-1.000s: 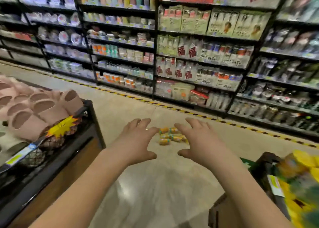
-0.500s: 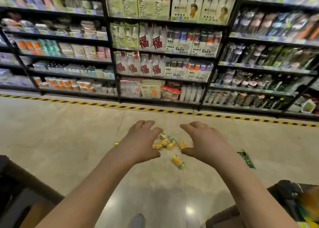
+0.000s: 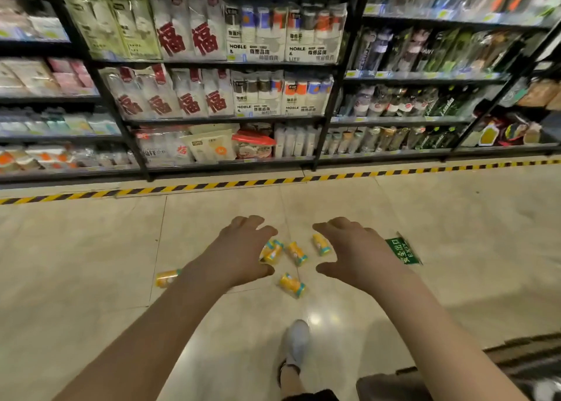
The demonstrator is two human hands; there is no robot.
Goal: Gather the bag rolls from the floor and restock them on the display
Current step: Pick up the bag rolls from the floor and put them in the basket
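Observation:
Several small yellow bag rolls with teal ends lie scattered on the beige tiled floor. One roll (image 3: 292, 284) lies nearest me, another (image 3: 297, 253) sits in the middle, one (image 3: 321, 244) is by my right hand, and one (image 3: 166, 277) lies apart at the left. My left hand (image 3: 243, 249) hovers over the cluster with fingers spread and loosely bent, holding nothing and partly hiding some rolls. My right hand (image 3: 349, 250) reaches out the same way, empty, just right of the rolls.
Black store shelving (image 3: 323, 112) packed with goods runs across the far side, behind a yellow-black hazard stripe (image 3: 212, 185). A green exit sticker (image 3: 403, 251) is on the floor at the right. My shoe (image 3: 297, 344) stands below the rolls. A dark display edge (image 3: 455, 370) sits bottom right.
The view has swung right and down and closer to the floor; the slipper display left the frame. Both hands stay outstretched and empty, now nearer the rolls, and my foot has come into view.

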